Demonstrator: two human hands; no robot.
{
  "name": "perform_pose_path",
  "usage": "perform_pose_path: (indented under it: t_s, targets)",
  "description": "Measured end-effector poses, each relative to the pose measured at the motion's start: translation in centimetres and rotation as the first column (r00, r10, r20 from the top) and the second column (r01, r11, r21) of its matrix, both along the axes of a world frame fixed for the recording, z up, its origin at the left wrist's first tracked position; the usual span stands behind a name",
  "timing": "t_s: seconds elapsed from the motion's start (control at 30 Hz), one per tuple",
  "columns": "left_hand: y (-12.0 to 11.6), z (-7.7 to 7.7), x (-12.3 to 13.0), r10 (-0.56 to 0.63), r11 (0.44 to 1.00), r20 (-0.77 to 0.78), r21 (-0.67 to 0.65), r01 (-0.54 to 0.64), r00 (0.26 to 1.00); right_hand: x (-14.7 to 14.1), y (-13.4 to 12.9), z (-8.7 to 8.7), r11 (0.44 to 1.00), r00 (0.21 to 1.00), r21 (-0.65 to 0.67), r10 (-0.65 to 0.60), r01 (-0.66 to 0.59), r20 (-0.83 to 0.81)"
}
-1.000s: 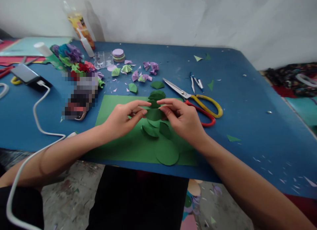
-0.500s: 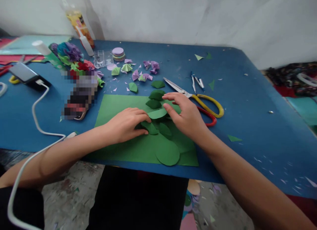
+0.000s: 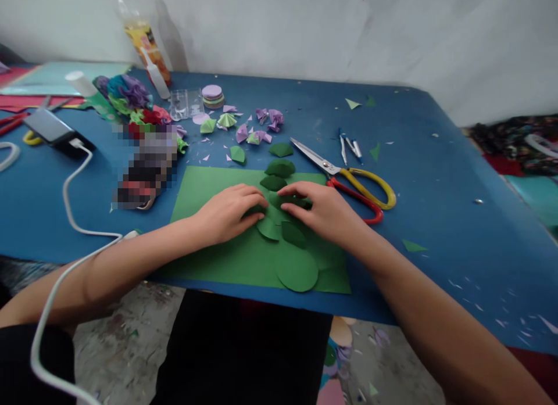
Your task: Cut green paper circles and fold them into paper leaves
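Both hands lie palm-down on the flat green rectangular paper sheet [image 3: 218, 260], which rests on the blue table [image 3: 436, 178]. The left hand [image 3: 226, 212] presses its curled fingers [image 3: 253, 197] onto a folded dark green paper piece [image 3: 279, 200]; the right hand [image 3: 325, 210] meets it from the opposite side, fingertips [image 3: 288, 191] flat on the same piece. Neither hand is closed into a fist, and neither lifts the paper: both pin it against the sheet.

Change from 1 second ago: the piece was then pinched in the air between thumbs and forefingers of both hands; half a second ago the hands had dropped to the sheet, the right one spread open. Now the fingers have drawn together over the piece.

Just in front of the fingertips lie 2 more folded green pieces [image 3: 279, 168], with a 3rd [image 3: 280, 150] beyond them. Below the hands, toward the wrists, sit 2 lighter and darker green folded segments [image 3: 281, 230] and a flat green paper circle [image 3: 297, 269], which overlaps the sheet's near edge.

Just beyond the right hand lie scissors with yellow and red handles [image 3: 361, 187]. Beyond the left hand are scattered lilac and green folded paper bits [image 3: 257, 129] and a stack of pastel paper discs [image 3: 212, 95]. Well to the left of the left hand a white cable [image 3: 72, 210] runs to a phone [image 3: 54, 129].
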State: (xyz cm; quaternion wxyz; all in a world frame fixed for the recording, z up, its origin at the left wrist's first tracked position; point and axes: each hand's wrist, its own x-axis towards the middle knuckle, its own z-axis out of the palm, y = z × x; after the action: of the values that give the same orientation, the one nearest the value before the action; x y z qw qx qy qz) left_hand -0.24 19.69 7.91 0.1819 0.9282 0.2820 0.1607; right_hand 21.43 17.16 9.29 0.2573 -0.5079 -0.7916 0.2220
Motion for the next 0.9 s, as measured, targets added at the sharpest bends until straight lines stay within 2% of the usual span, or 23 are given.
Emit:
perform_pose_path:
  t_s: [0.13,0.27,0.37,0.43,0.53,0.63,0.7,0.8,0.9]
  targets:
    - [0.2,-0.3,0.3,0.068,0.997,0.035,0.029,-0.069,0.997,0.1,0.0,0.3,0.996,0.983,-0.024,-0.093,0.09,-0.157]
    - [0.1,-0.3,0.6,0.114,0.993,0.004,0.031,-0.115,0.993,-0.1,0.1,0.3,0.987,0.951,-0.036,-0.158,0.154,-0.266]
    - [-0.1,-0.1,1.0,0.159,0.987,-0.031,0.003,-0.159,0.987,-0.1,0.2,0.0,0.976,0.943,0.042,-0.197,0.215,-0.267]
    - [-0.4,0.1,1.2,0.184,0.983,-0.047,-0.011,-0.185,0.982,-0.1,0.2,-0.1,0.955,0.958,0.171,-0.211,0.245,-0.193]
    - [-0.7,0.2,1.7,0.199,0.98,-0.053,-0.014,-0.2,0.978,-0.2,0.2,-0.1,0.93,0.986,0.327,-0.164,0.168,-0.039]
    - [-0.5,-0.1,2.0,0.244,0.97,-0.019,-0.014,-0.244,0.97,-0.4,0.1,-0.3,0.96,0.997,0.278,-0.003,-0.018,0.073]
    - [0.0,-0.3,2.0,0.249,0.969,0.015,-0.015,-0.248,0.968,-0.4,0.2,-0.4,0.971,0.99,0.222,0.067,-0.092,0.122]
    - [1.0,-0.4,1.5,0.178,0.984,0.042,-0.021,-0.177,0.983,-0.1,0.4,-0.7,0.981,0.985,0.165,0.075,-0.101,0.158]
    - [1.9,-0.3,0.6,0.049,0.999,0.012,-0.019,-0.049,0.999,0.5,0.6,-0.6,0.988,0.982,0.148,0.017,-0.045,0.187]
